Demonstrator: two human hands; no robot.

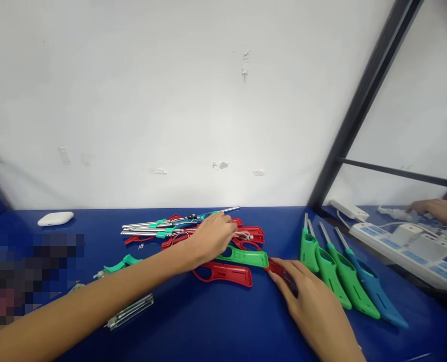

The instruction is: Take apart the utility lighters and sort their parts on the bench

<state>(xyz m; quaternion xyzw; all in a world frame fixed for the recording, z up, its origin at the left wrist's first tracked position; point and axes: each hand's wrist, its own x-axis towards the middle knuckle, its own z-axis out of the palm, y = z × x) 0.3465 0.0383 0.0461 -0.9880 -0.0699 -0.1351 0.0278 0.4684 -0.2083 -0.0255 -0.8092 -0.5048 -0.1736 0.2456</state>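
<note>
Four lighters [357,296] lie nearby; right hand [316,301] holds red part [276,268]

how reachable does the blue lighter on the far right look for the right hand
Probably yes: the blue lighter looks uncovered, though green lighters lie between it and the right hand, which holds a red handle shell.

Green half-shell [251,257]: left end partly behind left hand [216,232], that hand's fingertips hidden, grip unclear. Right of shell: red piece [278,269], partly covered by right hand [314,301]. Far left of shell: pixelated patch [27,276], unreadable. Far right of shell: co-worker's hand [436,208] blurred, arm cut off.
</note>
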